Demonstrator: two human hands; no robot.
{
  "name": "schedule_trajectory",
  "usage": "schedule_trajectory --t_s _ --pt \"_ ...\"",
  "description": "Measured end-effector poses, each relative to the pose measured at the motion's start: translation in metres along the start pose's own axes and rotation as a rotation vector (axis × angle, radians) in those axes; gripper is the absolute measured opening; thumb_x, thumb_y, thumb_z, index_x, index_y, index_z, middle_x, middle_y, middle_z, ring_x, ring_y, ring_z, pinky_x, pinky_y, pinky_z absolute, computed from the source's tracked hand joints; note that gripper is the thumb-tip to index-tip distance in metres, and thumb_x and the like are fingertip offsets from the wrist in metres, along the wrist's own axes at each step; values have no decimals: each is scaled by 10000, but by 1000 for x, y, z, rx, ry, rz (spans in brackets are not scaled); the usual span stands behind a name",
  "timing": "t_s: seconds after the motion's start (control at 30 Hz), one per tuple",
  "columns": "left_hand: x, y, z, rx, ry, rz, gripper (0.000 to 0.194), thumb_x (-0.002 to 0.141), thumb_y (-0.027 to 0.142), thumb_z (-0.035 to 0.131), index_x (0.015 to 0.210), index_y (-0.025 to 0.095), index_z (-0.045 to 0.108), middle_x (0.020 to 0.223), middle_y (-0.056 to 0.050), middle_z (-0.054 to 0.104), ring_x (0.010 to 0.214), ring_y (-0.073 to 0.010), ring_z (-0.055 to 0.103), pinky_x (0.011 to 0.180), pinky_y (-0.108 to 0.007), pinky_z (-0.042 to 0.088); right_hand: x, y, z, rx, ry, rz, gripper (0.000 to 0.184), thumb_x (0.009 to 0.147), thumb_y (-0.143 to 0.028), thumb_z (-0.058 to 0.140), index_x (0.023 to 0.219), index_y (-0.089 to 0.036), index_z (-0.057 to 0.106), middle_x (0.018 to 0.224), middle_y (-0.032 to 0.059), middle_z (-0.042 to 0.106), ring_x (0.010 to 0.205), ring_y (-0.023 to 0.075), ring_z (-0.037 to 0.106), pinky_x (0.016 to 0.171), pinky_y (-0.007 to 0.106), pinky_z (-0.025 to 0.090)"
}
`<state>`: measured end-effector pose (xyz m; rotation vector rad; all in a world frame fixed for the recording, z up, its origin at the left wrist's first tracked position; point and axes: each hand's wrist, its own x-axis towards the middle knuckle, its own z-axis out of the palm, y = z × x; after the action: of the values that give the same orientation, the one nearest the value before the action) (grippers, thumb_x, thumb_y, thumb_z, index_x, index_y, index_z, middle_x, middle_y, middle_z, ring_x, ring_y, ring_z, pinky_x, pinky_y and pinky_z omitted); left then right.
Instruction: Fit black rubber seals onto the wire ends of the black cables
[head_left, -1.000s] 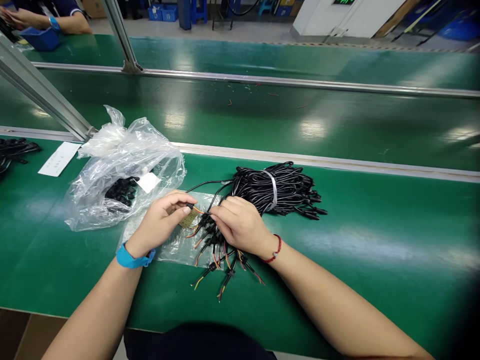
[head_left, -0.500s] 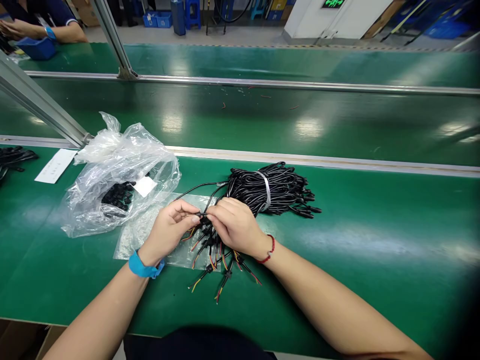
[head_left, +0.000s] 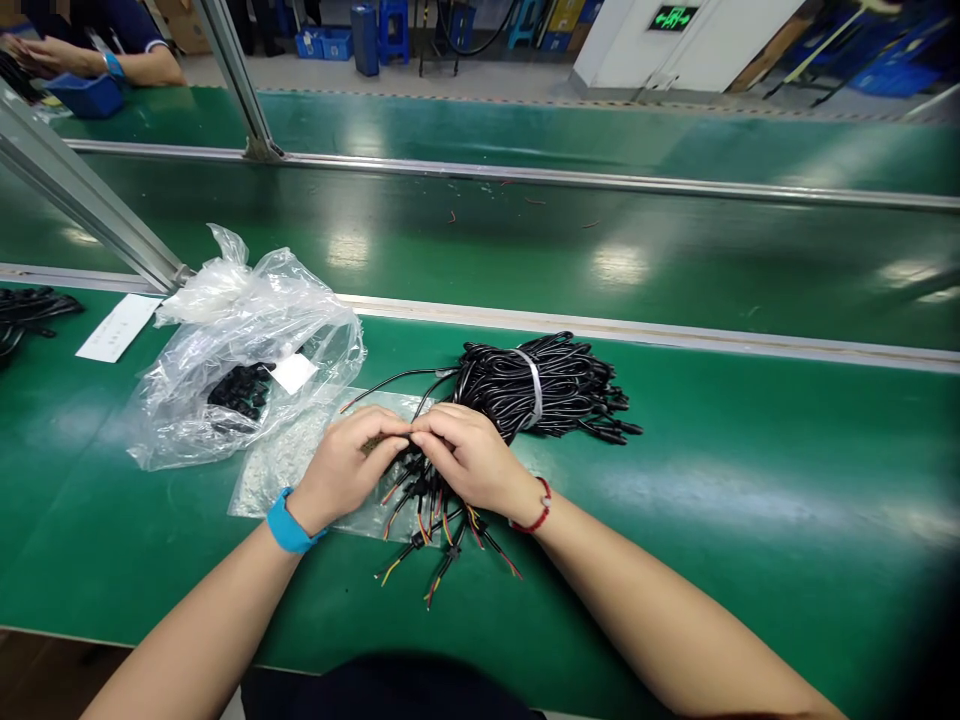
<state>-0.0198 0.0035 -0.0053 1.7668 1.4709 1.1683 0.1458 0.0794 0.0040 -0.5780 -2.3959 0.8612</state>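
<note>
Fairly bright light from above leaves pale glare on the green table (head_left: 712, 590). The crumpled plastic bag (head_left: 304, 300) glints, while the lower right edge darkens to black

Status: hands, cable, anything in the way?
Left hand and right hand pinching at one black cable, mostly hidden. Banded cable bundle beyond right hand, coloured wire ends fanned toward the person. Clear plastic bag left, not between hands.

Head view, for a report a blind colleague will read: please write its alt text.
A person's left hand and right hand pinch a mostly hidden cable near splayed wire ends and a banded cable bundle on a green worktop. A clear bag with small black parts lies to the left.
</note>
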Motion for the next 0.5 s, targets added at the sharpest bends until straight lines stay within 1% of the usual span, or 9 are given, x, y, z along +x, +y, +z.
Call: schedule_trajectory --t_s 0.07,0.13,0.23,0.4,0.5 --pt "-1 -2 -1 -60 17 -108 180 844 199 569 1022 202 598 952 -42 663 851 -157 617 750 -292 488 0 -1 3 -29 50 -6 158 910 -174 455 799 -173 566 703 15 576 672 136 511 657 270 416" --pt "-1 -2 -2 -91 -1 -172 199 845 224 569 1043 206 587 966 -40 653 859 -158 613 752 -287 485 -1 -2 4 -54 80 -29 136 911 -182 461 839 -170 576 712 20 572 681 142 507 662 278 421" --pt "-2 -2 -5 -166 -8 -217 125 850 231 560 963 204 605 899 -24 637 815 -144 596 722 -269 473 -3 -2 4 -58 93 -49 118 903 -171 466 891 -163 583 720 28 566 698 152 506 667 288 432" --pt "0 -3 -4 -437 53 -330 119 806 226 618 916 183 605 814 -11 621 740 -117 579 665 -233 465 -7 3 3 -110 132 -78 123 907 -160 468 955 -160 581 800 59 613 748 163 524 702 306 446" --pt "2 -4 0 -542 84 -346 109 766 215 659 853 170 611 763 -4 614 694 -108 565 627 -221 461 -7 5 2 -118 139 -93 142 920 -163 455 928 -155 597 750 55 615 696 156 515 669 303 432"
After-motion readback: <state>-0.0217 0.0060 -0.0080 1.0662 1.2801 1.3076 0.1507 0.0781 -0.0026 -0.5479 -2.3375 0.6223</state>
